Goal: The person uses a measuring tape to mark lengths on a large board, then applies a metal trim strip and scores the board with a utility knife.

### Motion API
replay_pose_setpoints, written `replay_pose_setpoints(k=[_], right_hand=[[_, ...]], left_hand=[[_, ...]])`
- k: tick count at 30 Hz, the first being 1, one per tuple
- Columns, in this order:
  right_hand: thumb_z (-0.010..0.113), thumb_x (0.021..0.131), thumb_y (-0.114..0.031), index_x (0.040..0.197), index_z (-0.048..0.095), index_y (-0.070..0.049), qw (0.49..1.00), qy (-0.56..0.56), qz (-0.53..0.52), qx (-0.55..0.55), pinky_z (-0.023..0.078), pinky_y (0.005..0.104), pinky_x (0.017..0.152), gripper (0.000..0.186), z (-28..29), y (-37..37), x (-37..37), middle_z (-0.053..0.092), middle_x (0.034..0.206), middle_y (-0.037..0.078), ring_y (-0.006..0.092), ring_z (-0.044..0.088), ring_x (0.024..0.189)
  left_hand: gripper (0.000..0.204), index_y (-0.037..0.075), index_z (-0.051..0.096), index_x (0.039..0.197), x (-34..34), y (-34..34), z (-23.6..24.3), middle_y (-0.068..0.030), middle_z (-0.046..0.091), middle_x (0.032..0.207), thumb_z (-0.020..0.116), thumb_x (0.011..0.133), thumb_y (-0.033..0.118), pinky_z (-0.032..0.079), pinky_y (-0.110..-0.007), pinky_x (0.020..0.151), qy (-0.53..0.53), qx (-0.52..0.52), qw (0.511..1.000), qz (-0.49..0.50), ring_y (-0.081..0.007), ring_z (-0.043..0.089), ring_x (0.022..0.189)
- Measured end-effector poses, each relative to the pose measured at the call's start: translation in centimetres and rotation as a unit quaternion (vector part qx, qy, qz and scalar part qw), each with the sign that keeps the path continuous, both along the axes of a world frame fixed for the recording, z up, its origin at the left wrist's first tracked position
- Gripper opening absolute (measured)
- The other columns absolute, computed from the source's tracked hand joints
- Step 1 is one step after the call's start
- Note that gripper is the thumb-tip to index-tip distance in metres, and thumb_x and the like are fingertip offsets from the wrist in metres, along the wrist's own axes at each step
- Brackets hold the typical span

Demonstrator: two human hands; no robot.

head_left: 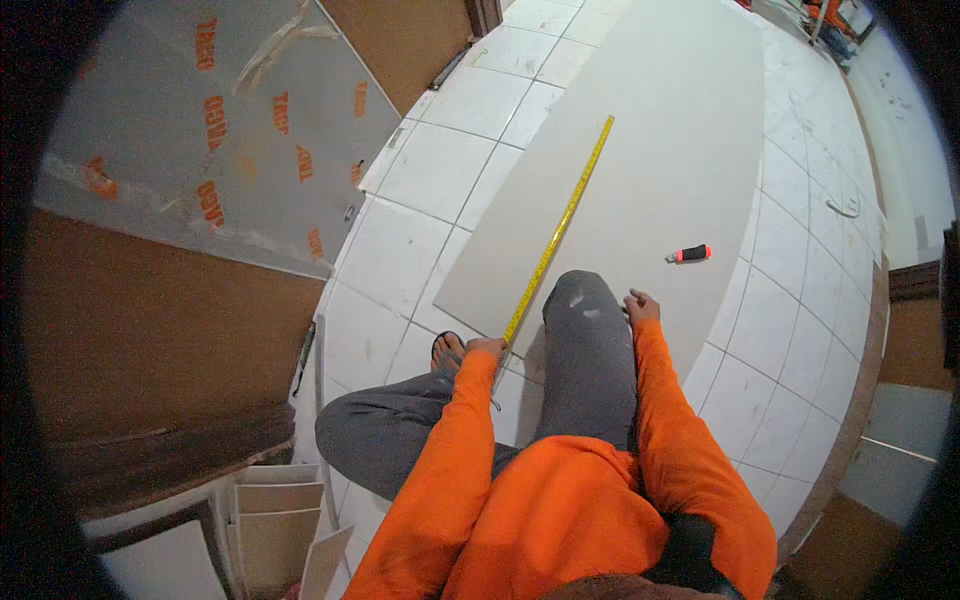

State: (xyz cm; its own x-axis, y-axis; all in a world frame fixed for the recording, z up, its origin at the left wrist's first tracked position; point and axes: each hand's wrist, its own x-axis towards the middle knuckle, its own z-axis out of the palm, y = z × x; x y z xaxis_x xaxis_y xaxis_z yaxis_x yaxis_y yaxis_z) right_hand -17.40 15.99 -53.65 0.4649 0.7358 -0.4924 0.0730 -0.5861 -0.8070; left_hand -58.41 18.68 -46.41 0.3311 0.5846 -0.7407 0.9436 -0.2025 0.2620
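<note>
A large pale flat board (670,170) lies on the tiled floor before me. My left hand (487,346) is closed at the board's near edge on the lower end of a yellow tape measure (560,232). Its blade runs out straight across the board, away from me. My right hand (642,306) is beside my raised knee, over the board, with its fingers curled; what they hold, if anything, is too small to make out. Beyond that hand a red and black utility knife (690,254) lies on the board, touched by neither hand.
White floor tiles (425,170) surround the board. On the left stands a grey sheet with orange print (220,130), next to brown panels (170,330). Board offcuts (280,500) lean at the lower left. A white wall (910,150) and brown pieces (915,340) are at the right.
</note>
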Motion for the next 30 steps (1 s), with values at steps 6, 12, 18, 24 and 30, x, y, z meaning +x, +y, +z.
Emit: replay_pose_setpoints(k=[6,12,18,24,30], right_hand=[[0.066,0.095,-0.023,0.104,0.071,0.001,0.985,-0.064,0.070,0.147,0.055,0.0307,0.061,0.026,8.8,7.1,-10.9,0.072,0.081,0.008,0.0168,0.069,0.067],[0.065,0.097,-0.033,0.103,0.074,0.002,0.928,-0.114,0.355,0.001,0.060,0.0378,0.066,0.037,8.9,10.3,-17.4,0.075,0.091,0.016,0.0233,0.074,0.069],[0.068,0.095,-0.045,0.095,0.074,0.003,0.960,0.099,0.218,-0.146,0.055,0.0342,0.062,0.048,5.6,11.5,-22.1,0.074,0.082,0.010,0.0181,0.069,0.069],[0.071,0.096,-0.037,0.093,0.073,0.002,0.966,0.223,0.107,-0.068,0.056,0.0352,0.061,0.039,6.3,17.9,-21.3,0.071,0.078,0.008,0.0176,0.067,0.068],[0.073,0.095,-0.027,0.093,0.066,-0.001,0.966,0.258,-0.026,0.012,0.059,0.0449,0.050,0.027,1.6,29.3,-7.1,0.063,0.069,0.008,0.0229,0.064,0.056]], left_hand=[[0.035,0.021,0.070,0.123,-2.1,3.1,2.3,-0.0139,0.072,0.118,0.048,0.097,0.030,0.053,-0.045,0.095,0.054,0.032,0.998,0.018,-0.0309,0.070,0.111],[0.030,0.018,0.072,0.115,2.0,5.2,0.0,-0.0127,0.074,0.106,0.050,0.097,0.027,0.058,-0.044,0.081,-0.006,0.006,0.997,0.080,-0.0306,0.074,0.096],[0.029,0.019,0.065,0.120,4.8,7.0,-3.2,-0.0118,0.074,0.099,0.046,0.099,0.025,0.057,-0.047,0.083,0.036,0.031,0.999,0.022,-0.0312,0.072,0.101],[0.028,0.010,0.076,0.103,1.5,7.8,-5.3,-0.0076,0.075,0.087,0.061,0.094,0.032,0.055,-0.041,0.073,-0.165,-0.002,0.936,0.310,-0.0245,0.071,0.084],[0.030,0.000,0.077,0.100,6.6,6.2,-1.8,-0.0031,0.071,0.080,0.070,0.090,0.027,0.051,-0.030,0.069,-0.203,-0.146,0.799,0.547,-0.0138,0.064,0.073]])
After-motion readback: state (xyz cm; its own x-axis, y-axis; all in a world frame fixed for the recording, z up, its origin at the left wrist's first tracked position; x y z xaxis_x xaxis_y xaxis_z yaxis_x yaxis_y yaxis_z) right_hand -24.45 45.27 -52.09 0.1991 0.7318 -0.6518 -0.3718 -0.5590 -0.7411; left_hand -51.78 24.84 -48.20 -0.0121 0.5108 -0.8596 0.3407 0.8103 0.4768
